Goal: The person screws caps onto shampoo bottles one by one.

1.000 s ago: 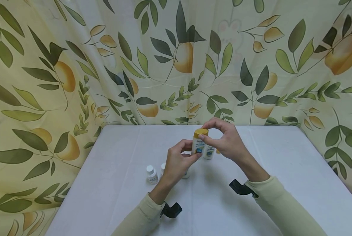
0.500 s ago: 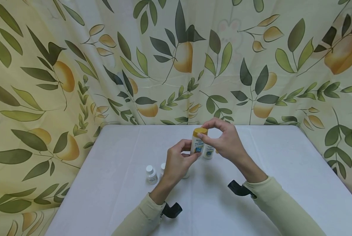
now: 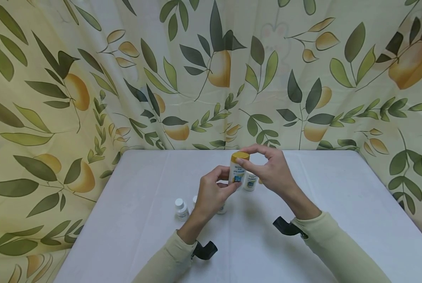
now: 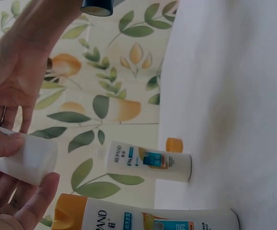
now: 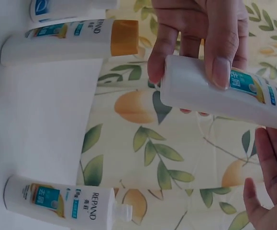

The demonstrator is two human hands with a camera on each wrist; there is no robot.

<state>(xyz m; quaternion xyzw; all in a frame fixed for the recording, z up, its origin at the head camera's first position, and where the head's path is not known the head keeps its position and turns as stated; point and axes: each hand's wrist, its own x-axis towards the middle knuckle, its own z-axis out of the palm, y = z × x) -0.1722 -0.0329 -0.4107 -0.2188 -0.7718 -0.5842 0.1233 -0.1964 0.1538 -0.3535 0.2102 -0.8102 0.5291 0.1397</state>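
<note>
Above the table, my left hand [image 3: 212, 192] grips the body of a small white shampoo bottle [image 3: 236, 173], held nearly upright with its yellow cap [image 3: 240, 155] on top. My right hand [image 3: 276, 169] pinches that cap between thumb and fingers. In the left wrist view, a similar bottle [image 4: 148, 163] stands capless with its white neck bare, and a loose yellow cap [image 4: 174, 144] lies behind it. Another shampoo bottle [image 5: 66, 40] with its yellow cap on stands nearer; my left hand mostly hides it in the head view.
A small white-capped bottle [image 3: 181, 210] stands left of my left forearm. Beside it another white bottle [image 3: 195, 199] is mostly hidden by my wrist. A white cloth covers the table [image 3: 136, 236]. A leaf-and-fruit patterned curtain [image 3: 211, 114] hangs behind the table's far edge.
The fingers of my right hand have shifted slightly around the yellow cap, the forefinger a little lower. The bottle in my left hand has moved slightly left and up.
</note>
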